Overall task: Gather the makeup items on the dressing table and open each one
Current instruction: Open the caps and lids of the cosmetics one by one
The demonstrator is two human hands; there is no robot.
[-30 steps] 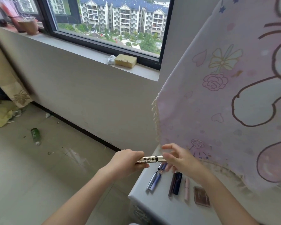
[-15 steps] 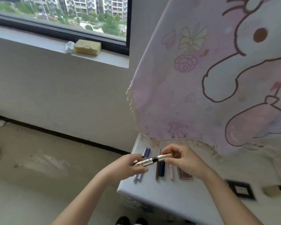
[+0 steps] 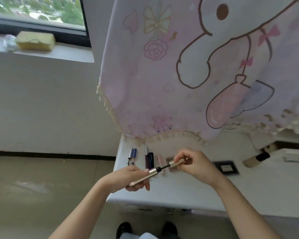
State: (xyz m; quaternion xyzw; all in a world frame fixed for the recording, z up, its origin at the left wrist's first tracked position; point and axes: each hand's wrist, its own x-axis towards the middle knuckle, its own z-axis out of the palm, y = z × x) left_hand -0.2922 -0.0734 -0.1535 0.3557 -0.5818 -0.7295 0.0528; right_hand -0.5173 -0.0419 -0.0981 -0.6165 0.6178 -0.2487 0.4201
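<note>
My left hand [image 3: 128, 178] grips the gold tube [image 3: 146, 175] of a mascara above the white dressing table [image 3: 188, 190]. My right hand [image 3: 195, 163] pinches the gold cap [image 3: 177, 162], pulled a little off the tube so the black wand stem [image 3: 164, 167] shows between them. On the table behind lie a blue-purple tube and its wand [image 3: 133, 155], a dark brown tube and a navy tube [image 3: 149, 157], a pale pink stick [image 3: 160, 160], and a small brown compact [image 3: 171, 167] partly hidden by the cap.
A black square compact [image 3: 225, 167] and a cream bottle with a black collar [image 3: 256, 158] lie to the right. A pink cartoon cloth [image 3: 188, 75] hangs over the mirror at the back. The table's left edge drops to the floor; a yellow sponge [image 3: 35, 40] sits on the windowsill.
The view tipped down toward the table. My hands have pulled the gold cap away from the tube, exposing the black wand stem.
</note>
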